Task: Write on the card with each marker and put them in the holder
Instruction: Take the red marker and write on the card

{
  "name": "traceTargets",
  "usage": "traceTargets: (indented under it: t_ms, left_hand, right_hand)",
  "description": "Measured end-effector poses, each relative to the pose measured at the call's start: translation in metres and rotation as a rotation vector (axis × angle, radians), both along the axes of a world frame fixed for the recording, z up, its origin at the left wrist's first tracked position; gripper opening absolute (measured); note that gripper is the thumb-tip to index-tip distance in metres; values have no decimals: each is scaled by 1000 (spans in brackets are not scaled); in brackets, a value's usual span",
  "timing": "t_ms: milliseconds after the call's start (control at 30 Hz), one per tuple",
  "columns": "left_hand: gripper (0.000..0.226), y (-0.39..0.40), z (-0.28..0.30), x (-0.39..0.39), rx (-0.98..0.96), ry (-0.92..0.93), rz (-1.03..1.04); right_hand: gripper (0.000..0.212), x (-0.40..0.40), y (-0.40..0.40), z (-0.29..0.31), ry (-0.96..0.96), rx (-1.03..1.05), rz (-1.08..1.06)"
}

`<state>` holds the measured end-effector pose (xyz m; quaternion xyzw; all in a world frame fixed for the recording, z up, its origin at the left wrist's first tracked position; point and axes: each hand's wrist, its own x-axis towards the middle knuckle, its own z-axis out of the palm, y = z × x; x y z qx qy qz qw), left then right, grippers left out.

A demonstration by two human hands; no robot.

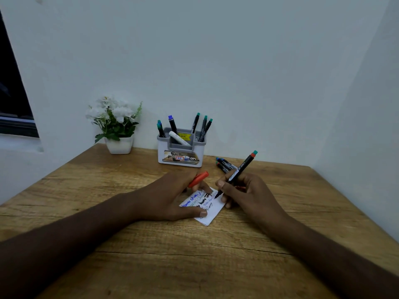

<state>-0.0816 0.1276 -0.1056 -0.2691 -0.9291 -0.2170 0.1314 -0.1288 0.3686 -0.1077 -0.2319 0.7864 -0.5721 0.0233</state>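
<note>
A small white card (212, 214) with several lines of blue, green and black writing lies on the wooden table. My left hand (170, 197) rests on the card's left side, thumb pressing its near edge, and holds an orange-red marker cap (199, 179) between its fingers. My right hand (246, 194) grips a black marker (239, 171) with a red and teal end, its tip touching the card's far right corner. The grey and white holder (181, 157) stands behind the card with several markers upright in it.
A few loose markers (225, 165) lie on the table right of the holder. A white pot of white flowers (117, 126) stands at the back left. Walls close the table at the back and right; a dark window (13, 93) is at the left.
</note>
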Motion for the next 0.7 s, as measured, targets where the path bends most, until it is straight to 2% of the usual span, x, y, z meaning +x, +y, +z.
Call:
traceTargets:
  t_ms: [300,700]
  left_hand:
    - [44,-1,-2,0,21,29,-28]
    - [48,-4,-5,-5,38,2,-47]
  right_hand:
    - [11,-2,0,-4,116,142,62]
    - [10,-4,0,-5,109,126,61]
